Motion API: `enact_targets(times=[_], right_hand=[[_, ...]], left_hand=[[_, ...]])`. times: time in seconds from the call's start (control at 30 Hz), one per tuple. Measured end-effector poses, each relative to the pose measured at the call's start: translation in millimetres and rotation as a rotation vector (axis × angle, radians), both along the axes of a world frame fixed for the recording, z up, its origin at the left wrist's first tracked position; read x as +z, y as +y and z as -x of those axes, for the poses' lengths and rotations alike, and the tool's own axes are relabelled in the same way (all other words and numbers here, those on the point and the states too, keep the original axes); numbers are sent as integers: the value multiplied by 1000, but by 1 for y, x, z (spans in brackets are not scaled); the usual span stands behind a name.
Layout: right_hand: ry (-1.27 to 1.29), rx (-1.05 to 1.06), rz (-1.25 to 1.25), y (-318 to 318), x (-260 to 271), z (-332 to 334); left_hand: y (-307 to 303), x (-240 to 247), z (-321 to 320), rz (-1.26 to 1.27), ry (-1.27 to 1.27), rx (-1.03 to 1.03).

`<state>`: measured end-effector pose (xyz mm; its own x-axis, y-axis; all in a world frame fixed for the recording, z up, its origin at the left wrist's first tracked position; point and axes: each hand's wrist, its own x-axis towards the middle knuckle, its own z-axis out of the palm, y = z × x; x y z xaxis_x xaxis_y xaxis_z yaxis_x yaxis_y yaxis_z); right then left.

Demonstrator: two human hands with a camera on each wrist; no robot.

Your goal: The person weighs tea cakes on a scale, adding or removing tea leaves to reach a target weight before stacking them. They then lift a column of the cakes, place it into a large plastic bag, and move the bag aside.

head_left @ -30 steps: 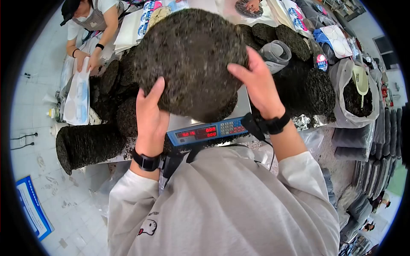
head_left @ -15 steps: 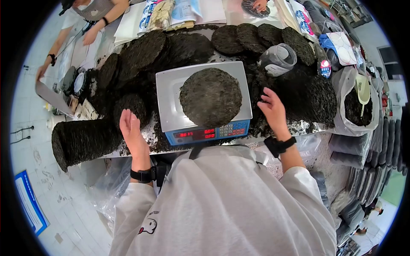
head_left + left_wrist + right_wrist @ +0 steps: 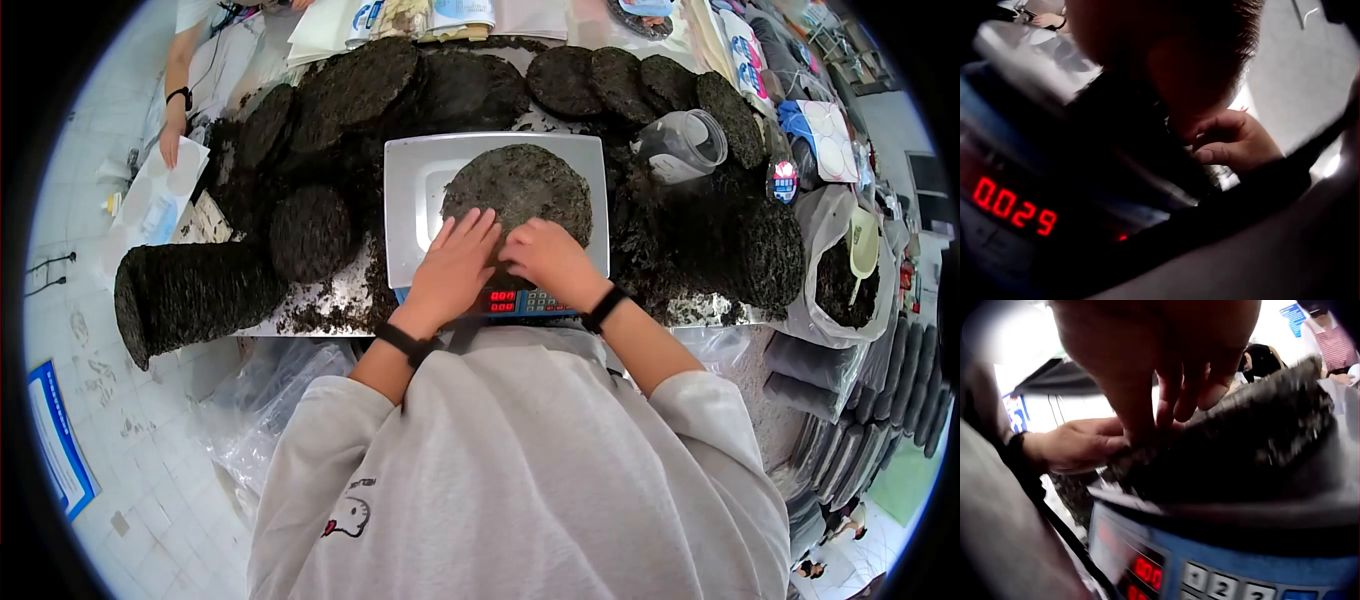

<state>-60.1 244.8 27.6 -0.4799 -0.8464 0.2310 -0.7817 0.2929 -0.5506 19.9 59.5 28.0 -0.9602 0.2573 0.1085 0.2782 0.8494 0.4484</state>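
A round dark cake of what looks like dried seaweed (image 3: 525,185) lies on the right part of the metal pan (image 3: 408,190) of a blue scale (image 3: 1175,550). My left hand (image 3: 462,258) rests on the cake's near left edge with fingers straight. Beside it, my right hand (image 3: 550,258) has its fingers bent down on the near edge. Thumb and fingertips pinch at the seaweed in the right wrist view, where the cake's thick side shows. Dark and close, the left hand fills the top of the left wrist view, above red digits (image 3: 1015,206) reading 0.029.
More seaweed cakes (image 3: 350,90) lean along the table's back. A stack of cakes (image 3: 195,300) lies on its side at left, another (image 3: 735,240) at right. A clear jar (image 3: 685,145) and a bag (image 3: 800,300) with a scoop (image 3: 862,243) stand right. Another person's hand (image 3: 170,140) holds a sheet.
A large cake held up in both hands was set down onto the scale, and the hands drew apart. Now both have come together on the cake's near edge.
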Motion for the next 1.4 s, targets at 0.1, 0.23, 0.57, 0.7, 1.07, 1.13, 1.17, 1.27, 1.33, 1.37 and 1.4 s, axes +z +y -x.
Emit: enact_targets(times=[0.1,0.23,0.57,0.7,1.07,1.13,1.17,1.27,1.33,1.37,1.4], right_hand=[[-10,27,-124,-3,-14,7],[-140,63,-27,0,-19,23],[-1249,-345,402,26,3,38],[-700,-650,496,77,46,80],[358,-411,-78,70,35,110],[245,-269,-60,37,13,97],[207,-290,-113,27,2,91],[192,-327,-199,17,-16,94],[100,-351,-216,15,-17,97],[110,-353,-213,15,-17,100],[93,-344,-200,16,-17,100]], left_hand=[[3,-10,-5,65,-70,5],[1,-8,-1,78,-66,1],[1,-3,-3,72,-77,-3],[1,5,-1,49,-92,-9],[29,42,18,25,44,72],[38,14,23,120,-28,37],[39,5,23,120,-30,35],[38,-4,24,208,-40,20],[39,-3,22,210,-53,20],[38,-2,24,211,-42,21],[38,-1,24,228,-45,22]])
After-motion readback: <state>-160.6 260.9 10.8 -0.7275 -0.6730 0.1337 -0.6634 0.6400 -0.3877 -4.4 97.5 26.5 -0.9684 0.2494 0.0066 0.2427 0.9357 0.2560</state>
